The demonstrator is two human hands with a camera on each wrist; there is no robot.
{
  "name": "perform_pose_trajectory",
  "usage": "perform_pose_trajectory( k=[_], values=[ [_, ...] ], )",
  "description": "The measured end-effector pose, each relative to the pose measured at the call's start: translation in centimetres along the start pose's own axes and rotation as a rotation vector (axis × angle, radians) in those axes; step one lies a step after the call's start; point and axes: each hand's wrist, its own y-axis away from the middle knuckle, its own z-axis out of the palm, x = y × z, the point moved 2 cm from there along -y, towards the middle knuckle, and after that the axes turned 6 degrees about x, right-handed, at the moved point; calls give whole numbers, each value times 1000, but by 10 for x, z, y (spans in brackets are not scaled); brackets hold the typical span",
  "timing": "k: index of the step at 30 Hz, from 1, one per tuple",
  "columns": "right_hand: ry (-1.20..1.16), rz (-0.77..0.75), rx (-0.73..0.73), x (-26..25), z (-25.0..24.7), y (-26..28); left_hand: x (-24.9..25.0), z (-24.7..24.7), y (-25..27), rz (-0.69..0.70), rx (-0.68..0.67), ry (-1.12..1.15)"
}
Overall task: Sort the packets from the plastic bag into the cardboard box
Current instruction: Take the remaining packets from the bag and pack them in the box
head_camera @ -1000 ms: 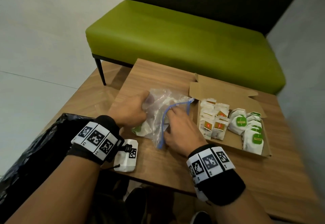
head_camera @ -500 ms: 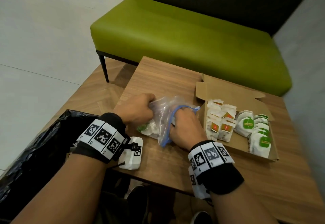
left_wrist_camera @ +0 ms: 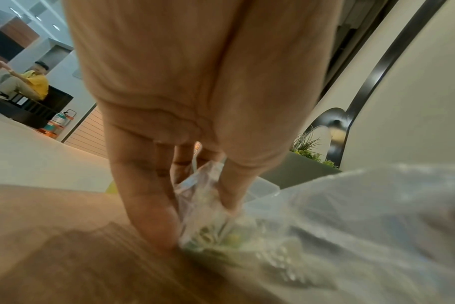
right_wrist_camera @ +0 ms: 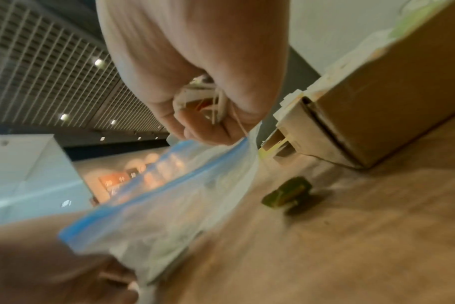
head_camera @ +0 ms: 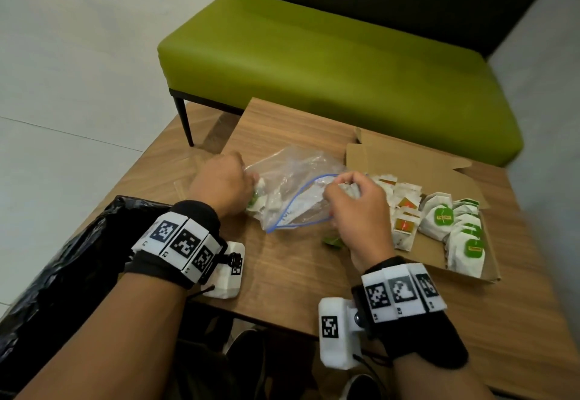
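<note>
At frame centre the bag [head_camera: 292,192] lies limp, its far end pinched by the left hand [head_camera: 221,183]. The right hand [head_camera: 357,208] curls round a packet [right_wrist_camera: 208,102] beside the box [head_camera: 408,164]. Packets look light, crushable; best held by the edges.

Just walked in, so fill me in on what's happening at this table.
A person is emptying a clear plastic bag of packets into the cardboard box on the wooden table. The left hand pins the bag's closed end down. The right hand, at the bag's blue-edged mouth, grips a packet. The box already holds rows of orange-labelled and green-labelled packets. A small green tag lies loose on the table.
</note>
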Motion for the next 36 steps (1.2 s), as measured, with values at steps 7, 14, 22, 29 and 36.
perform_pose_trajectory(
  k=[7, 14, 22, 29, 36],
  values=[
    [-802, 228, -150, -24, -47, -8, 27, -22, 12, 82, 262, 5],
    [-991, 322, -231, -14, -74, -1, 131, -32, 59, 512, 69, 382],
    [-912, 222, -301, -2, -113, -10, 172, 13, 63, 330, -289, 621],
    [-957, 274, -222, 18, -133, -19, 187, 26, 65, 206, -326, 872],
    [-876, 320, -299, 36, -143, -16, 198, 35, 70, 232, -369, 905]
  ],
)
